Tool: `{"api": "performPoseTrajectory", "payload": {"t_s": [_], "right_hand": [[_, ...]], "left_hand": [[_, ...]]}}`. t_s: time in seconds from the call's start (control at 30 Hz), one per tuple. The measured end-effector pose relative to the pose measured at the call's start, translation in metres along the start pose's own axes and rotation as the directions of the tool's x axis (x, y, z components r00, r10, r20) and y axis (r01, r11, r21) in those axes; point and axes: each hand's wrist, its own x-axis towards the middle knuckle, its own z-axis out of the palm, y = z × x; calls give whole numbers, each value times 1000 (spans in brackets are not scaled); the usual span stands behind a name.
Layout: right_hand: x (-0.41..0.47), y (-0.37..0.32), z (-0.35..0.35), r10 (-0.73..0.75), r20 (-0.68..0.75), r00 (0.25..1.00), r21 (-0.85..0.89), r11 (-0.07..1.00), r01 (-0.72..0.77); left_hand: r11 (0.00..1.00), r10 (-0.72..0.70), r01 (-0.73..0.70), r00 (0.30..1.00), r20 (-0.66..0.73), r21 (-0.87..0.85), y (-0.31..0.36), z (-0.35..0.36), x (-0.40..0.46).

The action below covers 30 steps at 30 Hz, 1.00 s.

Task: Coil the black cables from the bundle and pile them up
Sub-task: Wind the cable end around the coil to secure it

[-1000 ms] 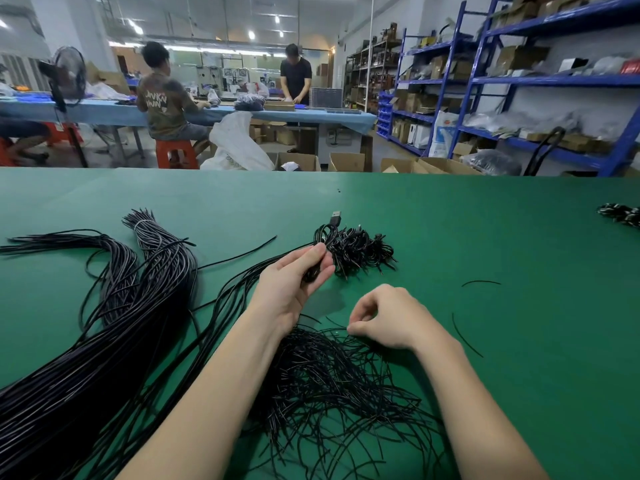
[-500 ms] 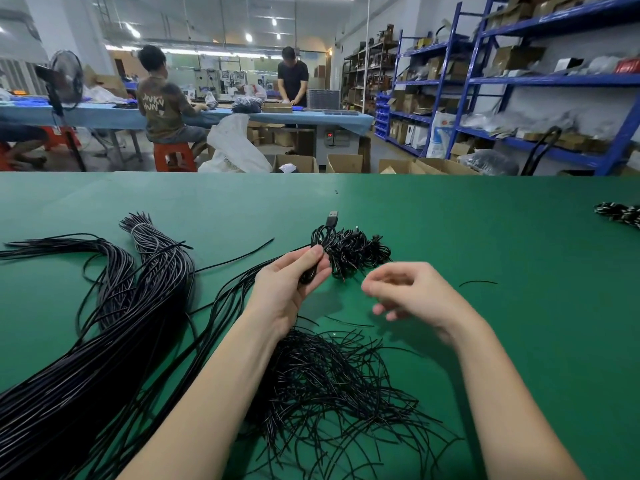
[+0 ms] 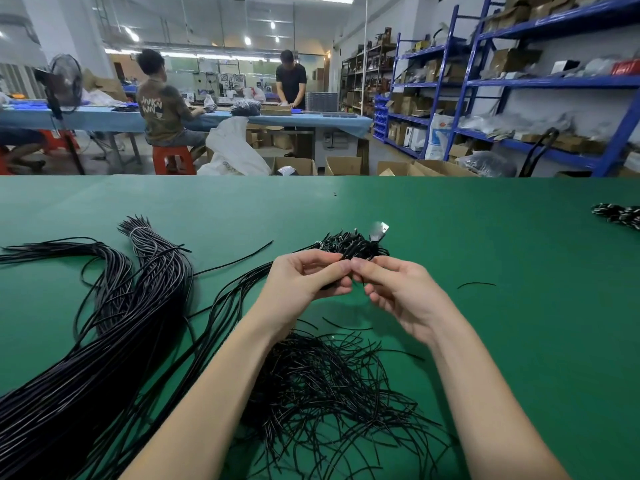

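Left hand [image 3: 304, 282] and right hand [image 3: 398, 292] both pinch 1 black cable [image 3: 356, 247] above tabletop [image 3: 485, 341], fingertips touching, bundle [image 3: 86, 341] at left.

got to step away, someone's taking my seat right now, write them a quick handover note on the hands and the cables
Left hand grips a clump of black cable ends; right hand pinches the same cable clump at its fingertips, above the green table.
Long cable bundle, tied near its top, lies to the left.
Loose tangled strands lie between the forearms.
A small coiled pile lies far right.
Left to do: nearly all of the bundle, uncoiled.
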Motion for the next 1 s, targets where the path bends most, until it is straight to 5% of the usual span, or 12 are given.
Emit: {"api": "performPoseTrajectory", "payload": {"t_s": [0.27,0.47,0.67,1.0], "right_hand": [[1,-1,2,-37,-35,999,48,998,39],[4,5,11,-80,-98,992,-2,997,80],[5,4,11,-127,-114,985,-17,992,126],[2,4,-14,-3,125,992,-115,993,18]], "left_hand": [[999,-44,48,992,118,-26,9,-7,-1],[1000,0,0,998,-57,-3,2,2,2],[999,37,-36,999,-40,30,0,5,3],[985,-80,86,996,46,-151,1,2,2]]}}
